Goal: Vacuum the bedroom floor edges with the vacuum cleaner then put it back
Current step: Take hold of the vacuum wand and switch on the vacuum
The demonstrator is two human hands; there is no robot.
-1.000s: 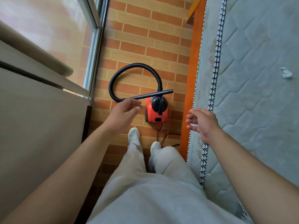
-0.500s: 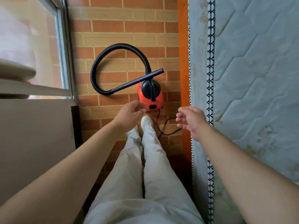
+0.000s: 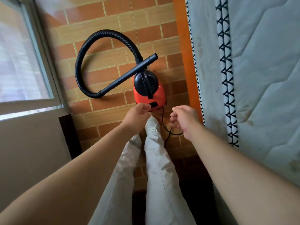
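- Two bare hands reach toward the vacuum cleaner [image 3: 150, 93]. The left hand [image 3: 138, 118] is just at its near end and the right hand [image 3: 185, 119] is beside it on the bed side. Both are empty, with fingers loosely curled and slightly parted.
- The machine sits on the floor [image 3: 103, 38] in the narrow lane between the window [image 3: 21, 62] wall and the orange bed frame [image 3: 183, 46], just ahead of a white shoe [image 3: 151, 125].
- My read is that this is the pick-up step — no part of the cleaner is grasped yet. Whether the edges have been vacuumed cannot be told from this view.
- The next move likely calls for one hand to close on the wand [image 3: 128, 75], which lies slantwise across the body. The other could take the black handle [image 3: 146, 83] on top.
- The cord [image 3: 164, 125] trails back past the feet, so it would need minding before any lift or step.
- The body is glossy red plastic, rounded, with a black dome. The hose [image 3: 84, 59] is ribbed, flexible and curled in a wide loop. The wand is a smooth, rigid, matt tube.
- The floor is printed like brick — flat and smooth-looking, so the canister should slide easily.
- The mattress [image 3: 263, 78] is quilted grey-blue fabric, stained in places, with a patterned piping band along its edge.
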